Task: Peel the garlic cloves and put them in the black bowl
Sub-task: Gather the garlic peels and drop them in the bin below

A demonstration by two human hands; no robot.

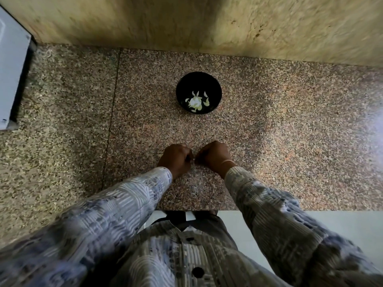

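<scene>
Clove point(193, 160) between left grip point(176, 159) and right grip point(214, 157), black bowl point(182, 86) beyond.

light: dim and brownish | glare: 1 pale bright patch on the counter point(371, 125) at the right edge | shadow: a dark band down the wall point(124, 21) behind the black bowl point(199, 81) | blur: wall, left sleeve point(103, 214), right sleeve point(279, 214) and shirt point(176, 257) look smeared | sharpest: the counter's middle | edges: straight lines bend
</scene>
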